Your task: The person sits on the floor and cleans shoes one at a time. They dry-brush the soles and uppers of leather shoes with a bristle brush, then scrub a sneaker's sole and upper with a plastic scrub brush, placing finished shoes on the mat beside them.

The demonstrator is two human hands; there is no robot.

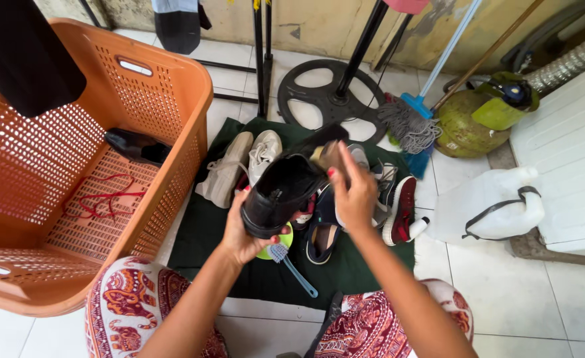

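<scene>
I hold a black ankle boot (286,185) above a dark green cloth (203,229) spread on the tiled floor. My left hand (242,232) grips the boot from below at its heel end. My right hand (352,192) holds the other end, fingers curled over something brownish against the boot's sole; what it is I cannot tell. Under the boot lie a pair of white sneakers (239,166), a dark slip-on shoe (322,232), a maroon shoe (400,209), a green dish (280,244) and a blue brush (292,264).
An orange laundry basket (173,106) stands at the left with a black shoe (136,146) and red laces (103,199) inside. A white jug (491,205), a green gas cylinder (468,126), a blue broom (415,126) and a round stand base (332,96) crowd the far side.
</scene>
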